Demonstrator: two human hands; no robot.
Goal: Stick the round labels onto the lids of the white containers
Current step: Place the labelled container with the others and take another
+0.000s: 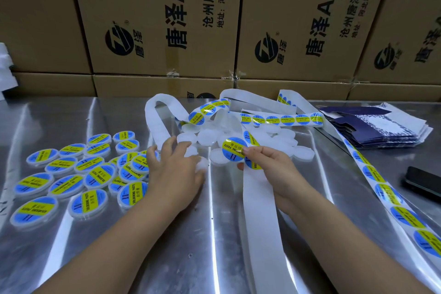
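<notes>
Round label, blue with a yellow band reading "SOLDERING PASTE", is held above the table at centre, just in front of the pile of unlabelled white containers. The right hand pinches the label's right edge between thumb and forefinger. A bare white backing strip runs from under that hand toward the near edge of the table.

The left hand lies palm down on the near left side of the same pile, fingers bent over one white container. Whether it actually grips that container cannot be told.

Labelled containers, each with a label on its lid, lie in a loose cluster on the left part of the table, several overlapping, the nearest ones just beside the left hand.

A label strip still carrying labels runs along the right side of the table, and more of it loops behind the pile. A stack of flat dark blue cartons sits at far right, with a black phone nearer the edge. Printed cardboard boxes stand stacked behind the table.
</notes>
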